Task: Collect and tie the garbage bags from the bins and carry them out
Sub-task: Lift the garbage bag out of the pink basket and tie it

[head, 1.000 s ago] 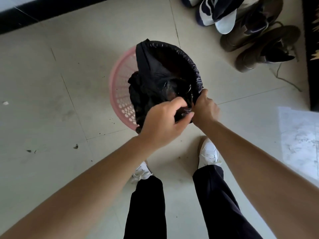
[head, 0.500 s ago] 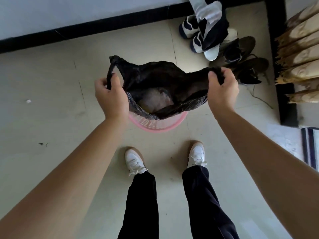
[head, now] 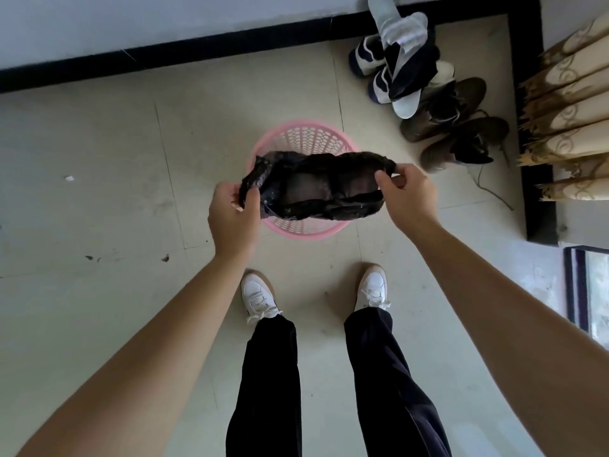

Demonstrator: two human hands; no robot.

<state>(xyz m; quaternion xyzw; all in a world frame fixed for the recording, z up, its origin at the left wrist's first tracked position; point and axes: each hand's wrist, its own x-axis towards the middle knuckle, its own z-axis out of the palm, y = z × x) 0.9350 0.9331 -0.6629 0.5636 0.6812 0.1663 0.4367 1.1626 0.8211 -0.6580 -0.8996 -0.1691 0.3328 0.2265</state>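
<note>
Black thin plastic garbage bag (head: 316,189): held above the bin at frame centre, mouth stretched wide between both hands, not tied; contents too dark to identify.
Pink round perforated plastic bin (head: 306,136): on the floor directly beneath the bag, rim showing at 12 and 6 o'clock of it; inside mostly hidden.
Left hand (head: 232,216): at 9 o'clock of the bag, fingers pinched tight on the bunched left edge.
Right hand (head: 408,196): at 3 o'clock of the bag, thumb and fingers clamped on the twisted right corner.
Pale tiled floor (head: 99,159): small dark specks at 9 o'clock.
Pile of shoes (head: 438,103): at 1 o'clock, near the bin, not touching it.
Patterned beige curtain (head: 566,120): at 3 o'clock, far edge.
Progress: bag appears lifted clear of the bin; collecting looks done for this bin.
Remaining: gathering the two held ends together, knotting, carrying out; other bins not in view.
</note>
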